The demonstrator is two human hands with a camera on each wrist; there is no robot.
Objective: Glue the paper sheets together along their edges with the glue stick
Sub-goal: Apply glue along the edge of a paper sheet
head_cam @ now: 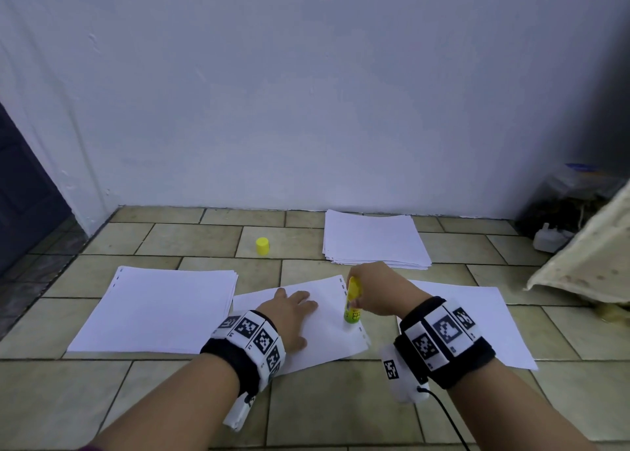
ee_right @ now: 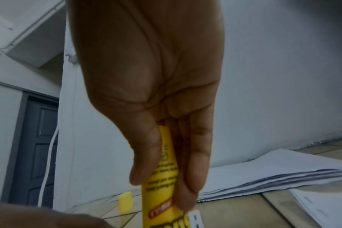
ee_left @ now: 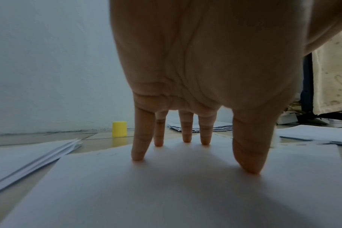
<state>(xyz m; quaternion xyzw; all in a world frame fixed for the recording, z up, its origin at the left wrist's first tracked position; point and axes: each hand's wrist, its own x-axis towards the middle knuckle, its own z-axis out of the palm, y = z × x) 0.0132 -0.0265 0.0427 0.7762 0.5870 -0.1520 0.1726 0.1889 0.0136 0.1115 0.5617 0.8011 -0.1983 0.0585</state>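
On the tiled floor [head_cam: 191,236] in front of a pale wall [head_cam: 306,92], a single paper sheet [head_cam: 327,334] with a punched strip along its right edge lies slightly askew between two white piles. Pressing it down is the left hand [head_cam: 289,314], flat and spread, with straight fingers [ee_left: 140,148] and thumb touching the paper by their tips, as the left wrist view shows from underneath. Just to its right, the right hand [head_cam: 378,294] grasps the glue stick [head_cam: 353,302], thumb and fingers curled round the yellow tube (the right wrist view shows printed text on its label, too blurred to read). In the head view the tube stands tilted over the sheet's punched right edge, its green end toward the person and the other end hidden inside the hand; whether the glue itself touches the paper cannot be told. Left of the sheet lies a stack of paper [head_cam: 160,311], its near corner slipping under the sheet's left side. Farther back, close to the wall, rests a second stack [head_cam: 373,239] with ragged edges, and a third lot of sheets [head_cam: 484,317] lies to the right, partly covered by the right wrist. Standing alone on a tile, well apart from both hands, is the yellow cap [head_cam: 263,246]. Both wrists wear black bands carrying black-and-white square markers [head_cam: 259,338]. A dark door [ee_right: 33,151] shows at the far left, and a cream cloth [head_cam: 586,266] hangs into view at the right.
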